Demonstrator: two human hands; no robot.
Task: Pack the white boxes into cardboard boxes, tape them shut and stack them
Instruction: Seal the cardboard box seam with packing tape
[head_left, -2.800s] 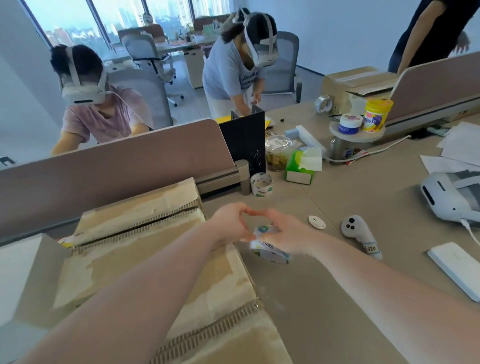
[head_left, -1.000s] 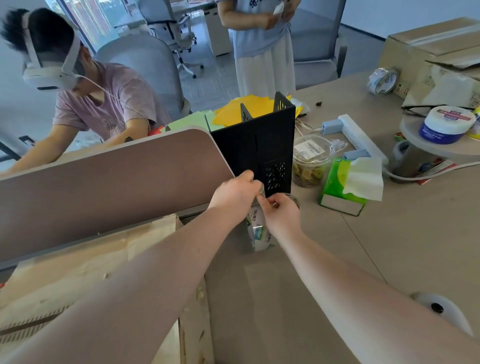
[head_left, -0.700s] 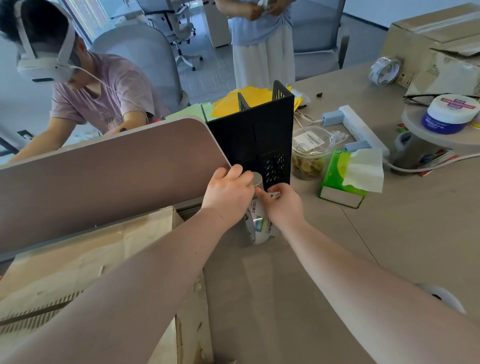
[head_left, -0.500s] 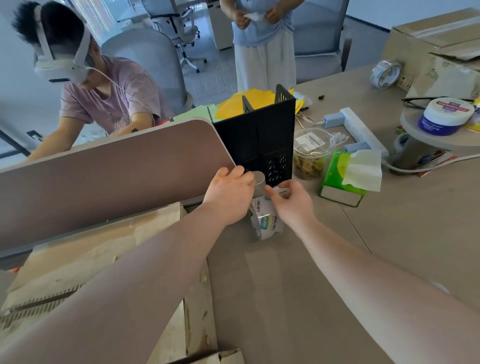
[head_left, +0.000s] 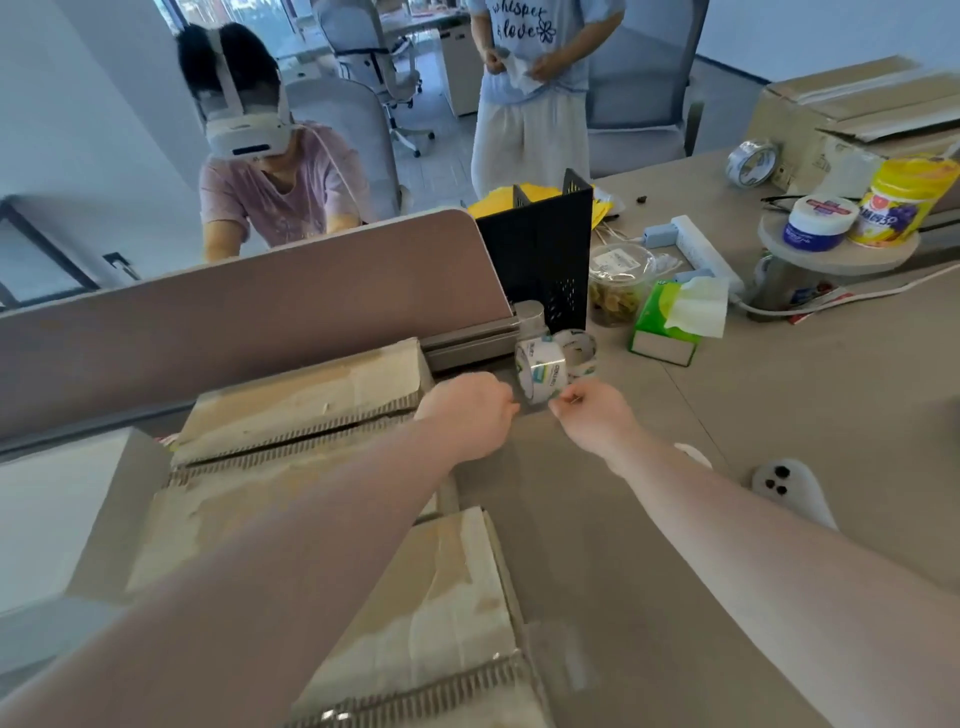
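Tape roll (head_left: 540, 373) stands on edge on the desk (head_left: 779, 415), just in front of the black file holder (head_left: 540, 260), with a second roll (head_left: 579, 353) leaning right behind it. Your left hand (head_left: 467, 413) sits curled just left of the roll; whether it grasps anything, you can't tell from here. Your right hand (head_left: 595, 415) is at the roll's near edge, thumb and forefinger pinched together, apparently on the tape's loose end. Cardboard box (head_left: 311, 467) lies at your near left, flaps folded shut, under your left forearm. Green tissue pack (head_left: 665, 327) sits to the right.
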